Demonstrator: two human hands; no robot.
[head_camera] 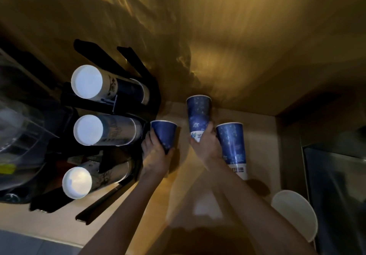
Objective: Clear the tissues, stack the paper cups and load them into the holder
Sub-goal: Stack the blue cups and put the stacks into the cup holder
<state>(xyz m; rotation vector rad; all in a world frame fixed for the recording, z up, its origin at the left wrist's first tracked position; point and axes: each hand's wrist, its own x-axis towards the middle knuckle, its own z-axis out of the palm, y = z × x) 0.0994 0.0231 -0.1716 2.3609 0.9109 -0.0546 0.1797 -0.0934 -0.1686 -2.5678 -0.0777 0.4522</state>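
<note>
My left grip (156, 151) clamps short cup (164, 133), right grip (206, 143) tall cup (198, 114); third cup (232, 147) at 3 o'clock unstacked; holder (111, 104) loading pending.

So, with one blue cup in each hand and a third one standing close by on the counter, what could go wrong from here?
1. The right hand grips the middle cup right beside the free tall cup; lifting might knock that one over.
2. The left hand holds the short cup close to the holder; it could bump the cup stacks there.
3. The short cup looks smaller than the tall ones, so stacking them together may fit badly.
</note>
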